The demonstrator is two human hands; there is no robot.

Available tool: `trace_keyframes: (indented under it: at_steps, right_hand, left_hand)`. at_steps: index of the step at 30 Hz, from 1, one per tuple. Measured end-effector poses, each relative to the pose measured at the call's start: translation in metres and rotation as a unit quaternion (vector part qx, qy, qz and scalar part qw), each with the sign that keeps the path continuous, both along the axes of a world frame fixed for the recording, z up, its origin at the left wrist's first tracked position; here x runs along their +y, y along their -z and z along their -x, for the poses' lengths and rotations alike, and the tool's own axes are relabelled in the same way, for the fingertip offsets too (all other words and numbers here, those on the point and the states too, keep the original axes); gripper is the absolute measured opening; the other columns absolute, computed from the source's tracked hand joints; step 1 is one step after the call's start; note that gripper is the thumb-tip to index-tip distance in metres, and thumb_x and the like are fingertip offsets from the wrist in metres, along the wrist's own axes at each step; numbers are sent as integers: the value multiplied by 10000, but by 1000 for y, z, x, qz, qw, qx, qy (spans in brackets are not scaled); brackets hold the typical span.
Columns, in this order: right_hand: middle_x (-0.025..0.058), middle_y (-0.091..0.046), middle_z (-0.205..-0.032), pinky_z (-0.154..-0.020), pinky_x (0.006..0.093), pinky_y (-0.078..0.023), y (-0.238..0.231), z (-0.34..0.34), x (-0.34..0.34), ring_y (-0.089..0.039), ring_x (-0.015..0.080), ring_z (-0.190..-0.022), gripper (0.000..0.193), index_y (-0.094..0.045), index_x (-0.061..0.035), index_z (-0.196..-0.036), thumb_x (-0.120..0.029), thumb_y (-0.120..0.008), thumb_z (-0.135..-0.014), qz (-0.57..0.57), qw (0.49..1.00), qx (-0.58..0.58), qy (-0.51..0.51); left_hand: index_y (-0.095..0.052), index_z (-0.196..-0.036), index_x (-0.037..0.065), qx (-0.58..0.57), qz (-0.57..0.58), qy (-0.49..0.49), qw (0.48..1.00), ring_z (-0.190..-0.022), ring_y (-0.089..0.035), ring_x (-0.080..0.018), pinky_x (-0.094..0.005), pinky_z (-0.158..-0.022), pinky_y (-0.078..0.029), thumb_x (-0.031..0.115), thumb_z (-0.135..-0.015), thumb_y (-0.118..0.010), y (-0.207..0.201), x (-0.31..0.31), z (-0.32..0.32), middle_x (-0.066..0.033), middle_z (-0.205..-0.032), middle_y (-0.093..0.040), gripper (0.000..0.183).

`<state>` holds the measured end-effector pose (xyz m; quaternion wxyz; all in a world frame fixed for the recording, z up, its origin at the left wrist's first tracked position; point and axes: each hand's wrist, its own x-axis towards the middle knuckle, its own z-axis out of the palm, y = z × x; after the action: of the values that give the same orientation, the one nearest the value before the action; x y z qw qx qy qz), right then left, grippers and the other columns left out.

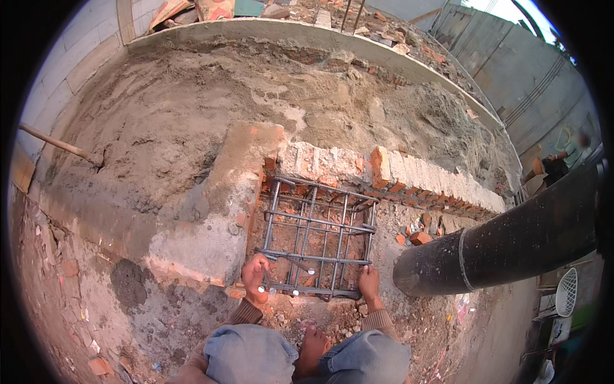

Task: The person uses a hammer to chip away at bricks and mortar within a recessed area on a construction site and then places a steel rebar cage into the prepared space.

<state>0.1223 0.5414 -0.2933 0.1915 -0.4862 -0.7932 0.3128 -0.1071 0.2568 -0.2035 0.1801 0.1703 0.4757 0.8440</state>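
A rebar cage [308,221] of crossed steel bars sits in a square pit in front of me, between brick walls. My left hand [254,276] is closed at its near left corner, with bar ends beside the fingers. At the near right corner my right hand [369,284] is closed around the steel. Several bar ends near the left hand show bright, pale tips. Between my hands, the cage's near bar runs across the pit's front edge. My knees and a bare foot [313,349] are just below it.
A low brick wall [441,179] runs right from the pit; a mortared wall [198,240] lies left. Beyond is wet mortar [192,96] with a wooden handle [61,142]. A large black pipe [499,240] stands close on the right. A person [566,157] is at far right.
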Motion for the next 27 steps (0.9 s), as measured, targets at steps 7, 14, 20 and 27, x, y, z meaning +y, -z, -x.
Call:
trace_keyframes:
  at_steps: [7, 14, 20, 27]
  right_hand:
    - [270, -613, -788, -687, 474, -443, -35, 45, -19, -584, 432, -729, 293, -583, 75, -832, -144, -465, -987, -25, 999, -17, -19]
    - [271, -608, -774, -687, 505, -435, -14, 24, -19, -586, 448, -748, 296, -572, 70, -817, -159, -482, -981, 38, 999, -5, 16]
    - [241, -596, -690, -666, 496, -451, -25, 38, -22, -601, 406, -686, 292, -585, 55, -818, -162, -482, -985, -85, 996, -16, -21]
    - [21, -501, -554, -433, 308, -391, 4, 20, -9, -483, 126, -445, 322, -564, -44, -797, -216, -451, -1045, 163, 980, 110, 13]
  left_hand:
    - [-467, -843, 26, 28, 30, -14, 999, -849, -443, -212, -343, -813, -343, 548, -996, -324, -20, -1, -4, -89, -854, -450, 562]
    - [-502, -875, 11, 15, 41, -31, 999, -893, -474, -228, -356, -854, -354, 550, -1007, -278, -32, 4, -75, -112, -896, -490, 598]
    - [-531, -902, -1, 75, 18, -46, 996, -930, -501, -242, -367, -888, -363, 553, -1017, -240, -60, 5, -25, -131, -931, -524, 637]
    - [-574, -1023, -33, 158, 12, 54, 986, -1087, -521, -275, -397, -1017, -334, 596, -1014, -173, -73, -15, 48, -171, -1070, -564, 746]
